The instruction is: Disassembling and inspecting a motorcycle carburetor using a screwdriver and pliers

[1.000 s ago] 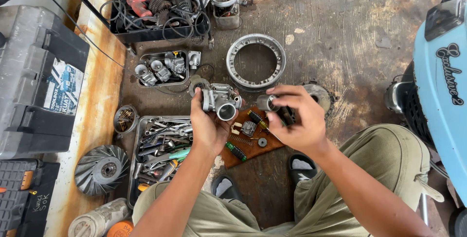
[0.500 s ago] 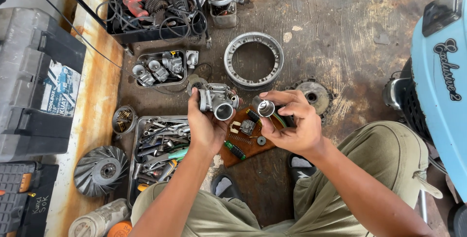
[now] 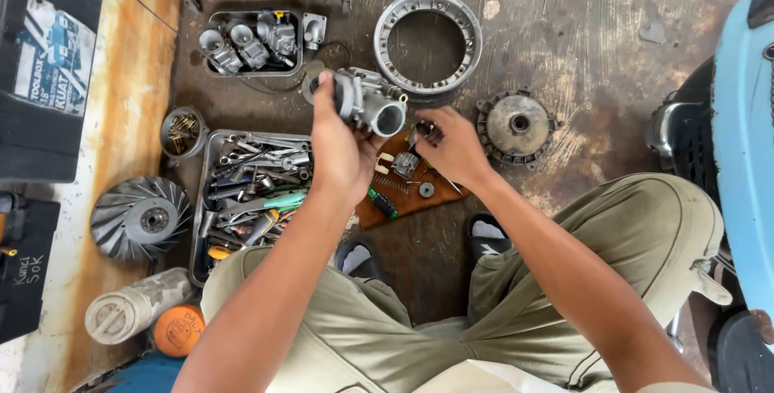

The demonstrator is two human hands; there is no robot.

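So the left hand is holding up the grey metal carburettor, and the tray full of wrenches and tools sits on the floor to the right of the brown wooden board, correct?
Not quite. The head view shows the left hand holding the grey metal carburettor, but the metal tray of wrenches and tools lies to the left of the brown wooden board, not the right.

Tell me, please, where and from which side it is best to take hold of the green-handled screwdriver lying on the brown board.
Probably grip the green-handled screwdriver by its handle, pinching across it from above. It lies flat at the near edge of the brown board, apart from the spring and small parts, so that end looks free. The left hand holds the carburetor; the right hand is nearer the small parts.
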